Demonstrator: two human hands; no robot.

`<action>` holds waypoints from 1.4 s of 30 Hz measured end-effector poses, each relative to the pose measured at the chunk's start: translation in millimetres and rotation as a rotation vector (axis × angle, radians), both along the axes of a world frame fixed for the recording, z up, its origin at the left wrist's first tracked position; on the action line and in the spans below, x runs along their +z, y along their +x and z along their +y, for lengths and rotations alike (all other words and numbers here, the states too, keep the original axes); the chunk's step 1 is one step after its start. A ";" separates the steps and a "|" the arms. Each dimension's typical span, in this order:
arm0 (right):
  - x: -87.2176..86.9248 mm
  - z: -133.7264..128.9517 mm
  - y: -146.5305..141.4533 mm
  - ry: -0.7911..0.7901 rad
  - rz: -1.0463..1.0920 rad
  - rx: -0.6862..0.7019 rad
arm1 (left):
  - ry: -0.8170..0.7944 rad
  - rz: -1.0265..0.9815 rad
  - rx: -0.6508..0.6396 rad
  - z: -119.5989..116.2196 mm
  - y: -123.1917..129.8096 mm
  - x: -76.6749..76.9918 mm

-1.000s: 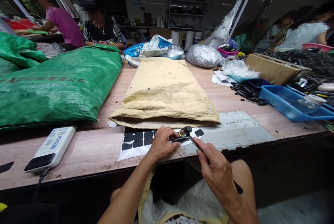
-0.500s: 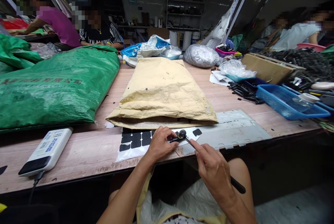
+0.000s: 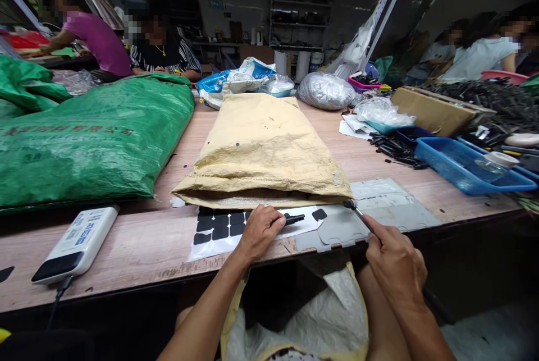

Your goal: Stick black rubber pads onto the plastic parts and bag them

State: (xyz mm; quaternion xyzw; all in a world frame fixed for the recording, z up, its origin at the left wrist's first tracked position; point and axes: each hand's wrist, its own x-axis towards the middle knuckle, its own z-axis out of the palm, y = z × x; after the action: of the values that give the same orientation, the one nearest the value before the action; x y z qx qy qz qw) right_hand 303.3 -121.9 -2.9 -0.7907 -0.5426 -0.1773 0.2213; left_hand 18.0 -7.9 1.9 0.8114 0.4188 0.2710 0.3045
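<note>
My left hand (image 3: 263, 232) rests at the table's front edge, fingers closed on a slim black plastic piece (image 3: 295, 219) that sticks out to the right. Beneath it lies a white sheet of black rounded-square stickers (image 3: 220, 226); one sticker (image 3: 319, 214) sits apart at the sheet's right end. My right hand (image 3: 396, 263) is closed around a rod with a metal shaft and a round black head (image 3: 349, 204). That head is over the grey mat (image 3: 385, 212), apart from the black piece. The rod's far end is mostly hidden by my hand.
A beige sack (image 3: 269, 147) lies just behind the sticker sheet. A bulky green sack (image 3: 84, 147) and a white power bank (image 3: 76, 246) are on the left. To the right are a blue tray (image 3: 467, 173) and black parts (image 3: 398, 150). An open sack (image 3: 295, 321) covers my lap. Several people sit farther back.
My right hand has moved right, carrying the round-headed rod away from the black piece. The left hand stays nearly in place, and the black piece now shows more fully.
</note>
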 end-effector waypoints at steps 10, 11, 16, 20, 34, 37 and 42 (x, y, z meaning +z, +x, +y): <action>-9.2 25.5 18.6 -0.090 0.051 -0.117 | 0.046 0.076 0.010 -0.3 2.1 -3.3; -8.3 29.3 19.0 -0.100 0.060 -0.109 | 0.048 0.079 0.008 -0.5 2.1 -3.0; -7.4 42.6 19.0 -0.101 0.064 -0.093 | 0.058 0.089 0.003 1.5 2.0 -3.6; -11.0 44.6 16.9 -0.076 0.012 -0.088 | 0.092 0.082 -0.003 -2.4 2.2 0.4; -21.0 42.3 18.4 -0.031 -0.035 -0.074 | -0.219 0.573 -0.216 -123.0 4.9 -36.9; -20.4 42.1 18.4 -0.034 -0.030 -0.059 | -0.265 0.613 -0.223 -124.1 6.7 -45.0; -19.2 41.8 17.9 -0.036 -0.041 -0.058 | -0.264 0.304 -0.270 -86.8 16.6 1.3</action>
State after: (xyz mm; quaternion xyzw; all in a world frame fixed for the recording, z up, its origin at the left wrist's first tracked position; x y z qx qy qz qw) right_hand 321.2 -80.2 -22.1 -0.8062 -0.5269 -0.1899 0.1908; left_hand 34.6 -94.7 3.2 0.8446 0.3794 0.0457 0.3751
